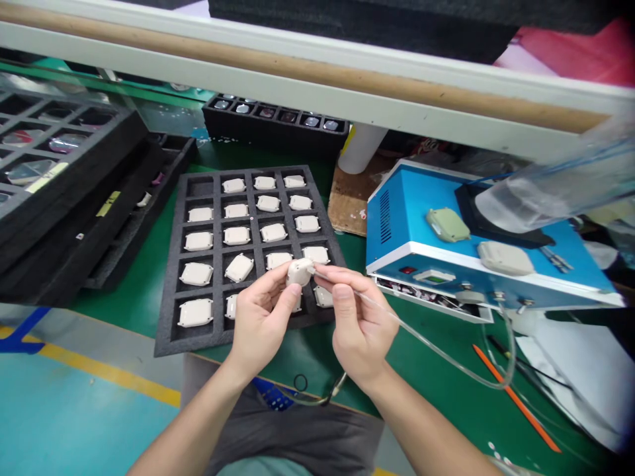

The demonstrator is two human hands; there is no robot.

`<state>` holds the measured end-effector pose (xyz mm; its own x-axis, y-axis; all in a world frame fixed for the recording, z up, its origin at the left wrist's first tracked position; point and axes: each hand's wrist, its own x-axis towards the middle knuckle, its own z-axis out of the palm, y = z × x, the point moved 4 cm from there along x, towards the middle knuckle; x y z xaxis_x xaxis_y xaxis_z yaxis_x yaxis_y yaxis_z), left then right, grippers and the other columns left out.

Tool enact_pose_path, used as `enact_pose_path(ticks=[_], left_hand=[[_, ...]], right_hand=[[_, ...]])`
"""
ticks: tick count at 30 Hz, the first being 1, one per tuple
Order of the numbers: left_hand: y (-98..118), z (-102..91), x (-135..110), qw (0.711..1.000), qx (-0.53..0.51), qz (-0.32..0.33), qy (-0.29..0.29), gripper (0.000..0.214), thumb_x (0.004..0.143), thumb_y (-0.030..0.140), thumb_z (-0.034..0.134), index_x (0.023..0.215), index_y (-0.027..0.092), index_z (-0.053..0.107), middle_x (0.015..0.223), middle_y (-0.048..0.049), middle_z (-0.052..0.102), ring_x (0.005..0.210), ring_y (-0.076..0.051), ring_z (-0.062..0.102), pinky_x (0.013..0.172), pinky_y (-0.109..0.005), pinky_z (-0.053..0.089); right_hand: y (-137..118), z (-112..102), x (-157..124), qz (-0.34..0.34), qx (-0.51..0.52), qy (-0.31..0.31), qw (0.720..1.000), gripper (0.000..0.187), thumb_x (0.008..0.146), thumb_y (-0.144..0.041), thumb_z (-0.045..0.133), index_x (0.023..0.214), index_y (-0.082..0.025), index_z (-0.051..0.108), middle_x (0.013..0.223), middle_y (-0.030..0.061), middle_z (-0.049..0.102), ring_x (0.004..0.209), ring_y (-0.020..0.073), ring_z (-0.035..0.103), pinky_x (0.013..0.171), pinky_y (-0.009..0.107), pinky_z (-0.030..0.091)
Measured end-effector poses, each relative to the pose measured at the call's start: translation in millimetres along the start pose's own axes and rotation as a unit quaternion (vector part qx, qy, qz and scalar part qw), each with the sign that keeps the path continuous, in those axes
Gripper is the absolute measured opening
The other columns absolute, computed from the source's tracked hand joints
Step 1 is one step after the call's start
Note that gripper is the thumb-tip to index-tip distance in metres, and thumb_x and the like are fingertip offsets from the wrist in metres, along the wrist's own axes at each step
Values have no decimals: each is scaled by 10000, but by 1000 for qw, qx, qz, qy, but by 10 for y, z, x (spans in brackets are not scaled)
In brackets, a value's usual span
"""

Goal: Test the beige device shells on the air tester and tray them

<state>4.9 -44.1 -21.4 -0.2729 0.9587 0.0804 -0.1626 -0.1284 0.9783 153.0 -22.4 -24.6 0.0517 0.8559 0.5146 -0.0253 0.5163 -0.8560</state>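
A person's left hand pinches a cream, rounded-square plastic case above a dark grey foam tray of similar cases, while the right hand grips a thin, clear flexible tube. Whether the tube's end touches the case is hard to make out. Both hands hide some near pockets. Beyond the right hand, a blue box-shaped machine carries a blurred translucent cylinder.
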Motion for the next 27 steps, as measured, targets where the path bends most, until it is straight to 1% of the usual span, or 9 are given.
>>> enact_pose_path(ticks=[8, 16, 22, 27], left_hand=[[-7, -6, 6, 1000, -1, -3, -1, 313, 930, 269, 783, 1225, 168, 787, 1215, -108, 815, 1075, -225, 802, 904, -263, 660], [-3, 0, -4, 1000, 10, -20, 3, 354, 919, 326, 792, 1230, 157, 785, 1222, -125, 811, 1089, -266, 796, 931, -336, 667], [0, 7, -5, 1000, 8, -15, 2, 338, 924, 298, 786, 1231, 155, 783, 1217, -121, 813, 1067, -243, 802, 888, -290, 668], [-8, 3, -2, 1000, 6, -13, 3, 338, 926, 298, 784, 1231, 154, 785, 1211, -119, 815, 1064, -246, 802, 889, -297, 671]], right_hand=[[-6, -3, 3, 2, -7, 2, 1000, 185, 1049, -212, 596, 1133, -231, 760, 1141, 80, 804, 1111, 242, 776, 947, 439, 684], [-13, 3, 7, 4, 0, 7, 1000, 179, 1049, -224, 605, 1129, -242, 764, 1130, 75, 809, 1105, 244, 779, 938, 435, 682], [-15, 3, 8, 3, -5, 2, 1000, 180, 1050, -216, 599, 1131, -244, 757, 1141, 75, 806, 1111, 241, 779, 950, 435, 681], [-17, 3, 8, -1, -7, -2, 1000, 188, 1048, -206, 598, 1140, -248, 756, 1141, 72, 802, 1118, 238, 775, 953, 431, 681]])
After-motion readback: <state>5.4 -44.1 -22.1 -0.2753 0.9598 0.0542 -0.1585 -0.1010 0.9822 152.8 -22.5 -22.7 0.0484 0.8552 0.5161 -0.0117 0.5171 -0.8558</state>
